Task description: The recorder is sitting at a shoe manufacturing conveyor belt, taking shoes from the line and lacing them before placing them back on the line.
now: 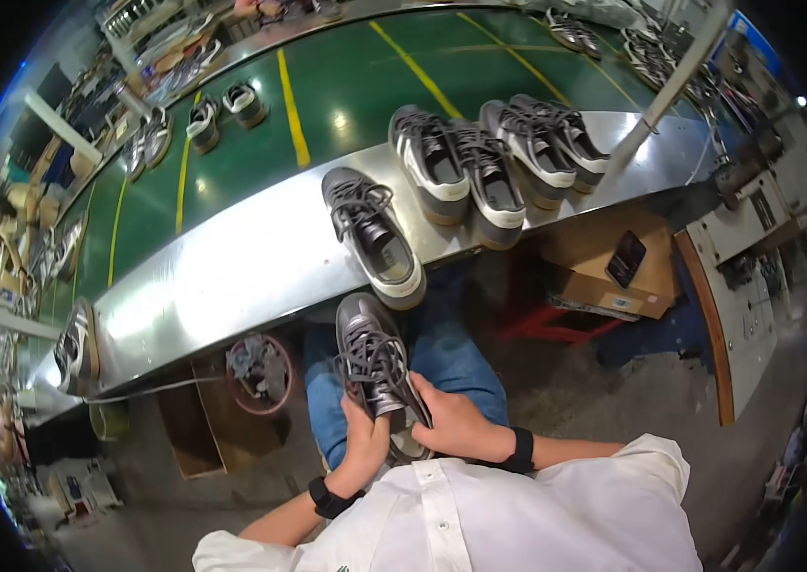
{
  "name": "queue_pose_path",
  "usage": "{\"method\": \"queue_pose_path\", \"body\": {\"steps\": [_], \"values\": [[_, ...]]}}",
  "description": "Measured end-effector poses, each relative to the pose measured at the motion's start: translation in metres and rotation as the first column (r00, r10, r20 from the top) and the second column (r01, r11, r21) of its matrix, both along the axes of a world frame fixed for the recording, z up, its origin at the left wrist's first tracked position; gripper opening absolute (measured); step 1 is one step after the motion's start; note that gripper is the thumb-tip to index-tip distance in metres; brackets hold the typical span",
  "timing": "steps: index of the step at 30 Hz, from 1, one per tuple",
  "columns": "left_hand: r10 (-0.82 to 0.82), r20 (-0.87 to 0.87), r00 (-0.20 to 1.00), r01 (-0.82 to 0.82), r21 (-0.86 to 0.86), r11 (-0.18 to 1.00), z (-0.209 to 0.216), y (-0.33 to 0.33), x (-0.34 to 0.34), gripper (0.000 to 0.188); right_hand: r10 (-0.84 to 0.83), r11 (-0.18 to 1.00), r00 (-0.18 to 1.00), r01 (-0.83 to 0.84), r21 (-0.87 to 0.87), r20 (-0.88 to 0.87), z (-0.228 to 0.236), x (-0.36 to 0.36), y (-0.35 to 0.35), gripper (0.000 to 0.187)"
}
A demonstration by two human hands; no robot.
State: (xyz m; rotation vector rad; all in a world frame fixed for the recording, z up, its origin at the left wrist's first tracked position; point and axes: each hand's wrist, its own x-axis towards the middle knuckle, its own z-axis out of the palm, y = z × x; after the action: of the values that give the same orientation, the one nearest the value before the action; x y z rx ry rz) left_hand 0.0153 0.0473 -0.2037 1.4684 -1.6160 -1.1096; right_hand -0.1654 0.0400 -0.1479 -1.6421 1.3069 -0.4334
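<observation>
At steel ledge (275, 262) beside green belt (243, 157), yellow stripes (291, 110), grey floor (556, 405), both hands (461, 424) gripping dark shoe (365, 343)

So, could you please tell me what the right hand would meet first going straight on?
The right hand would likely press into the dark shoe it holds, though depth is unclear.

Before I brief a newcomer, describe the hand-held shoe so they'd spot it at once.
Find the flat green conveyor and its shiny metal ledge. Below it, over blue denim jeans, is a dark grey lace-up sneaker. Unlike similar shoes on the ledge, it is gripped by left hand and right hand.
</observation>
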Motion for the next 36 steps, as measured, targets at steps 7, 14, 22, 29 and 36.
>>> {"method": "queue_pose_path", "body": {"steps": [7, 14, 22, 29, 36], "values": [[0.133, -0.482, 0.866, 0.081, 0.397, 0.914, 0.048, -0.001, 0.042, 0.067, -0.089, 0.975, 0.948, 0.021, 0.219, 0.305, -0.003, -0.033, -0.021, 0.062], [0.151, 0.049, 0.987, -0.150, -0.028, 0.988, 0.035, -0.060, 0.027, 0.033, -0.315, 0.913, 0.845, 0.146, 0.380, 0.433, 0.002, 0.012, -0.089, 0.035], [0.127, -0.205, 0.970, -0.121, 0.042, 0.992, 0.029, 0.025, 0.062, 0.006, -0.002, 0.989, 0.963, -0.037, 0.142, 0.268, -0.006, -0.039, -0.021, 0.011], [0.217, -0.184, 0.959, -0.181, 0.193, 0.964, 0.043, -0.060, 0.046, 0.016, -0.118, 0.993, 0.988, 0.120, -0.018, 0.103, 0.017, 0.010, -0.105, 0.019], [0.013, 0.015, 1.000, -0.017, 0.375, 0.927, 0.048, -0.081, 0.053, 0.015, 0.151, 0.908, 0.961, -0.228, -0.351, -0.233, 0.003, 0.065, -0.117, 0.018]]}}
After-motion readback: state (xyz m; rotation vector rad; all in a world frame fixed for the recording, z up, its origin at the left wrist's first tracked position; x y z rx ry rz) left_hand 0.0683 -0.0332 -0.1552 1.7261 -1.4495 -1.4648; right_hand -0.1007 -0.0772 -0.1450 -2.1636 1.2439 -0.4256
